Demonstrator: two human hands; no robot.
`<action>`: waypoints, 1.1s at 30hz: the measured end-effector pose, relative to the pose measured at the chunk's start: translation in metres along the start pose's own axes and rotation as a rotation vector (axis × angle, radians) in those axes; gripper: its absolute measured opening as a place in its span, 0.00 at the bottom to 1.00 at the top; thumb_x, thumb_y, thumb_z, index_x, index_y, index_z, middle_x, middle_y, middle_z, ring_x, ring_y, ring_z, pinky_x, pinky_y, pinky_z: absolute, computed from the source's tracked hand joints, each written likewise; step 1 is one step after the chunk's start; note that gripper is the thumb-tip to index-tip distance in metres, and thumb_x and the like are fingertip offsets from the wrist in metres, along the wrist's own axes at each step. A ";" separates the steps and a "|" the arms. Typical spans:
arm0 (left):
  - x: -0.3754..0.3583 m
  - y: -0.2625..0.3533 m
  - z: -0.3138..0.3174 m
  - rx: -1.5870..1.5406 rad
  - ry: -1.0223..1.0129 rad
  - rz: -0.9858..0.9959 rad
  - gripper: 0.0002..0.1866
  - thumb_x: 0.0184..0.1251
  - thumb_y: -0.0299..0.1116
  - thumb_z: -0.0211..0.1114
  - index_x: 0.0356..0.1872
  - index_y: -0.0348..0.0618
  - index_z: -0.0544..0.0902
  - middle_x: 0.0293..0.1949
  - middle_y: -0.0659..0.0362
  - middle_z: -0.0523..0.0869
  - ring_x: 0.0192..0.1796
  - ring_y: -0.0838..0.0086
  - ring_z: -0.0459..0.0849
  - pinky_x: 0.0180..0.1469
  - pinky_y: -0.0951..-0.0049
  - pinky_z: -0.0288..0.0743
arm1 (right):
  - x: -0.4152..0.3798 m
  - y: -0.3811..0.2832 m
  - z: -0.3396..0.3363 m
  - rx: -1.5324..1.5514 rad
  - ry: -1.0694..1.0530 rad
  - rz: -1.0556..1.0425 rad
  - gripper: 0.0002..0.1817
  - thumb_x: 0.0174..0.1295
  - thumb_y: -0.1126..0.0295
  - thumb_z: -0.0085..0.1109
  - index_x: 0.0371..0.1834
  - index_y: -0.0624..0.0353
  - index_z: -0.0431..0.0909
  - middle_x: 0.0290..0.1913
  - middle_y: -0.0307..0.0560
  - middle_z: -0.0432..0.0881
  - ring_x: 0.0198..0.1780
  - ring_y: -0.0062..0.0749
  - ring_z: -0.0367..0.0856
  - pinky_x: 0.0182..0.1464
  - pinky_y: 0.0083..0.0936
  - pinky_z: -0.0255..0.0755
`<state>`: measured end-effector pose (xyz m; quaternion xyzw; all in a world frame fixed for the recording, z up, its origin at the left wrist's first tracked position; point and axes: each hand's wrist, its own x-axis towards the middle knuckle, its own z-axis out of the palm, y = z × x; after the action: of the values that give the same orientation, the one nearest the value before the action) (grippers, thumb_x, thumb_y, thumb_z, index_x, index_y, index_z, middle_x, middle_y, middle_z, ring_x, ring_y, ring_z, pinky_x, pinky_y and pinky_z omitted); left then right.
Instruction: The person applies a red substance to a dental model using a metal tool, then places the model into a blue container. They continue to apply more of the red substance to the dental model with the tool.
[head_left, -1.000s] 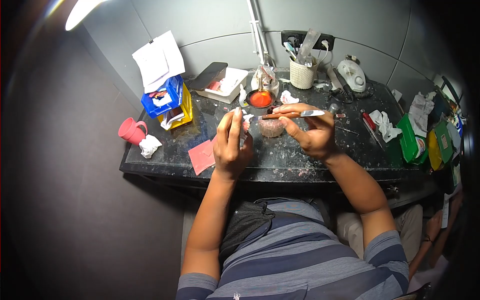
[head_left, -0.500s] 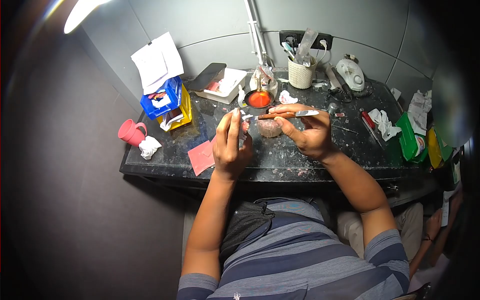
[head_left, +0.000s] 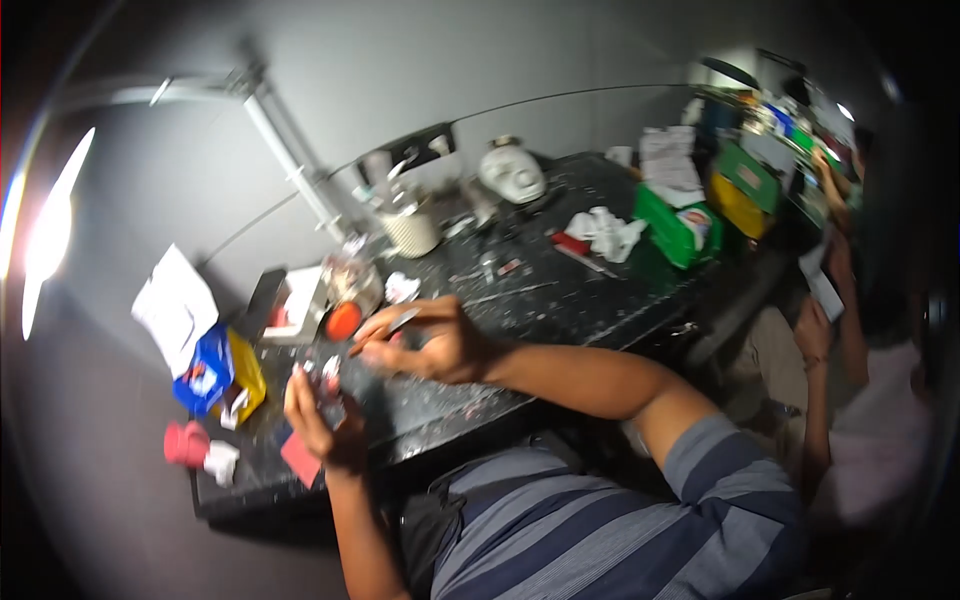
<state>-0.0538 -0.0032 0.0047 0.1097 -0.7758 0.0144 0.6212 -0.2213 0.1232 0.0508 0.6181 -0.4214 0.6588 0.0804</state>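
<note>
My left hand is closed around a small pink and clear piece, low over the left part of the black table; blur hides its details. To its right, my right hand pinches a thin brown-handled tool with a pale metal blade. The two hands are apart. Just beyond them lies a round dish of orange-red material. A flat pink sheet rests beside my left hand.
Blue and yellow bins, a pink mug and crumpled tissue stand left. Behind are a white tray, a woven cup and a white device. A green bin is right. Another person sits at the far right, holding a phone.
The view has turned right and tilted, showing more of the other person and the background. The tool has moved away from the piece in my left hand.
</note>
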 end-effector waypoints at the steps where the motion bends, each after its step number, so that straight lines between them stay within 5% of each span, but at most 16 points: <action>1: 0.000 0.002 -0.002 0.005 -0.023 -0.028 0.29 0.61 0.16 0.66 0.67 0.28 0.75 0.57 0.40 0.80 0.50 0.54 0.86 0.52 0.62 0.83 | -0.002 0.001 -0.002 0.007 -0.002 0.055 0.07 0.63 0.73 0.69 0.42 0.62 0.86 0.38 0.47 0.90 0.38 0.29 0.90 0.43 0.25 0.82; 8: 0.000 0.001 -0.011 0.066 -0.016 0.010 0.28 0.63 0.18 0.69 0.65 0.29 0.76 0.59 0.40 0.80 0.56 0.50 0.83 0.57 0.58 0.80 | 0.001 0.007 -0.009 -0.068 0.160 -0.018 0.08 0.61 0.73 0.70 0.40 0.64 0.86 0.41 0.48 0.90 0.38 0.30 0.89 0.43 0.26 0.81; 12: -0.007 -0.013 -0.004 0.105 -0.030 0.004 0.27 0.66 0.24 0.68 0.66 0.29 0.76 0.60 0.40 0.81 0.59 0.45 0.81 0.63 0.52 0.74 | 0.002 0.003 -0.019 0.069 0.139 0.127 0.09 0.62 0.71 0.68 0.38 0.67 0.85 0.36 0.50 0.89 0.38 0.28 0.89 0.44 0.26 0.81; 14: -0.007 -0.018 -0.005 0.110 -0.012 0.041 0.27 0.65 0.22 0.66 0.66 0.30 0.76 0.60 0.40 0.81 0.56 0.48 0.83 0.58 0.58 0.78 | 0.003 0.001 -0.022 0.055 0.142 0.131 0.09 0.63 0.70 0.67 0.38 0.67 0.84 0.35 0.49 0.89 0.37 0.28 0.88 0.42 0.26 0.80; 20: -0.012 -0.040 -0.005 0.109 0.003 0.094 0.29 0.62 0.23 0.67 0.67 0.30 0.76 0.61 0.40 0.81 0.59 0.47 0.81 0.63 0.55 0.75 | 0.004 0.012 -0.028 0.048 0.184 0.122 0.10 0.66 0.68 0.65 0.37 0.67 0.82 0.32 0.49 0.87 0.36 0.28 0.88 0.41 0.27 0.79; 26: -0.009 -0.037 -0.001 0.077 -0.025 0.019 0.29 0.62 0.21 0.66 0.67 0.29 0.76 0.61 0.38 0.80 0.61 0.46 0.81 0.64 0.55 0.75 | 0.010 0.003 -0.068 -0.080 0.298 0.069 0.06 0.68 0.75 0.66 0.41 0.67 0.82 0.33 0.41 0.85 0.35 0.17 0.81 0.40 0.21 0.76; 33: -0.002 -0.052 0.029 -0.070 -0.044 0.017 0.29 0.61 0.22 0.66 0.66 0.28 0.76 0.61 0.38 0.80 0.60 0.46 0.81 0.64 0.56 0.75 | -0.081 -0.045 -0.147 -0.525 0.054 0.194 0.08 0.69 0.73 0.64 0.45 0.67 0.84 0.50 0.52 0.88 0.50 0.42 0.89 0.53 0.32 0.83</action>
<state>-0.0711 -0.0586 -0.0093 0.0817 -0.7903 -0.0098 0.6072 -0.2850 0.2817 0.0169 0.5149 -0.6326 0.5481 0.1855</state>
